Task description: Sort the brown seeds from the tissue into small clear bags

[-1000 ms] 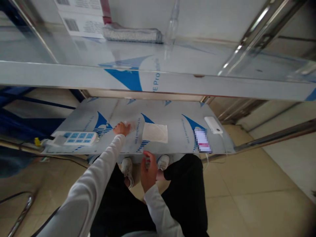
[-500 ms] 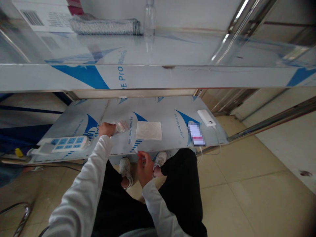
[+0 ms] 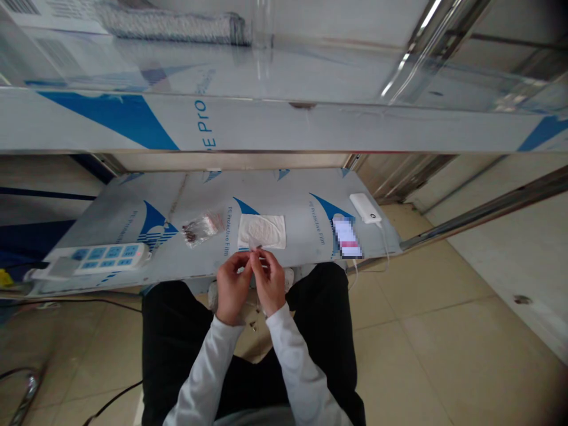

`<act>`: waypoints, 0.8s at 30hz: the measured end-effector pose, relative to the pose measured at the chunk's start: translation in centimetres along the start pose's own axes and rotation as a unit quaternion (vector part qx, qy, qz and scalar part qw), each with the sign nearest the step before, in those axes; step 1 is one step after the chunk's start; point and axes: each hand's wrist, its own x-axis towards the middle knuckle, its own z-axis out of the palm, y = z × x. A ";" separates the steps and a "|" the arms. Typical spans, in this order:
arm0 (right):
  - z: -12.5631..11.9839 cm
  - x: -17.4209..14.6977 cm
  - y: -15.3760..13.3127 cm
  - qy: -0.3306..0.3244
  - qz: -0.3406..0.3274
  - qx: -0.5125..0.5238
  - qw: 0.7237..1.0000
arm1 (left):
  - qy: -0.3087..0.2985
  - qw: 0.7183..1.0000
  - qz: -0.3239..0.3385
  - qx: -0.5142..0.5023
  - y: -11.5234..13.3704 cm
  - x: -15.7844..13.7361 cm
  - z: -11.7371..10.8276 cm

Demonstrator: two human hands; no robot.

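My left hand and my right hand meet at the fingertips just in front of the lower shelf's near edge. Both are closed in a pinch. A small clear plastic piece sticks up from between the fingertips; its exact kind is too small to tell. Right behind it on the shelf lies a white square cloth or paper. To the left, a clear plastic bag rests flat, with small dark brown pieces at its left end and a reddish strip at its right.
On the lower shelf sit a power strip at left, a phone and a white power bank with a cable at right. An upper shelf overhangs the back, bearing a folded grey cloth. Small metal bits lie on the floor.
My left hand has left the plastic bag and come right to meet my right hand. My right hand has shifted slightly; the fingertips now touch. The view has moved a little.
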 end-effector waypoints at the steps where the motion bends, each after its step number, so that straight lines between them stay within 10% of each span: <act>1: -0.5 0.1 0.0 -0.007 0.012 -0.005 1.000 | -0.016 1.000 0.003 -0.015 -0.3 -0.2 0.3; 14: -5.7 1.2 1.6 -0.218 0.015 -0.029 0.975 | -0.167 0.979 -0.067 -0.092 -2.2 -0.8 -1.2; 24: -3.7 0.5 -0.2 -0.146 0.001 -0.059 0.988 | -0.103 0.994 -0.029 0.032 -0.5 -1.0 -2.0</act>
